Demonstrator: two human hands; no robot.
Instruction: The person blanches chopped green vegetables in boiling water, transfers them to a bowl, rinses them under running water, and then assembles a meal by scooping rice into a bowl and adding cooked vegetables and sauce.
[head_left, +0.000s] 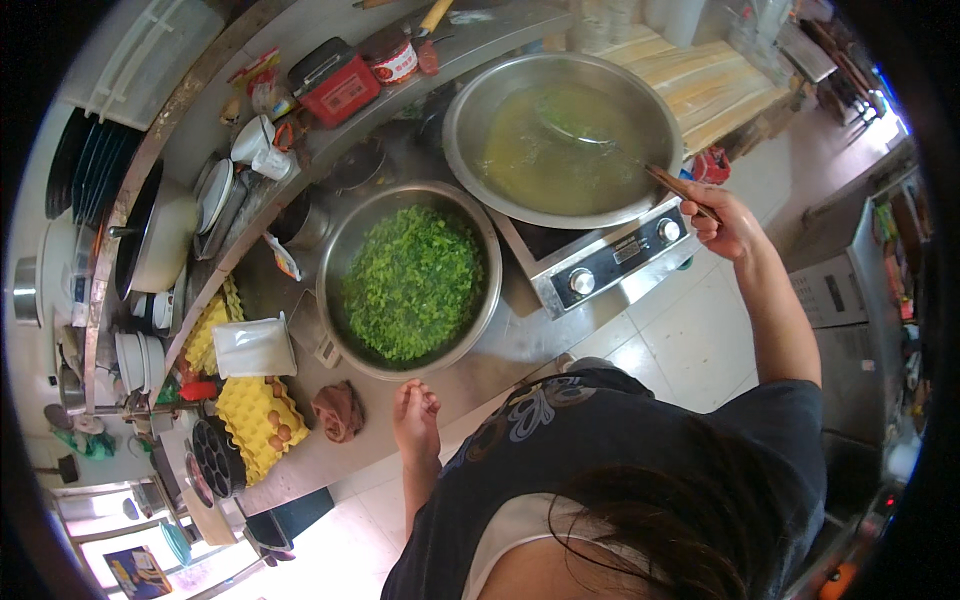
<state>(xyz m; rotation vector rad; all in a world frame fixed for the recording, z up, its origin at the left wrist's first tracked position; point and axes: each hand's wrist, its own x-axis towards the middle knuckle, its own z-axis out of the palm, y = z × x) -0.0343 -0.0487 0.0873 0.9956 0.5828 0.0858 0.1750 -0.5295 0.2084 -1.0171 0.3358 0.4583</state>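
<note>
My right hand (718, 219) grips the wooden handle (675, 187) of a strainer or ladle, whose metal head (574, 124) lies in a wide metal pan (454, 142) of cloudy yellow-green liquid. Some green bits show at the head. The pan sits on an induction cooker (622, 255) with two knobs. To its left, a round metal basin (489, 315) is filled with chopped green leaves (412, 285). My left hand (417, 409) is just below the basin's near rim, fingers curled loosely, with nothing seen in it. Whether it touches the rim I cannot tell.
A brown cloth (339, 411), yellow egg trays (259, 420) with several eggs and a white packet (255, 347) lie left on the steel counter (300, 472). A shelf above holds a red container (337, 94), a jar (390, 60) and dishes. A wooden board (675, 75) is beyond the pan.
</note>
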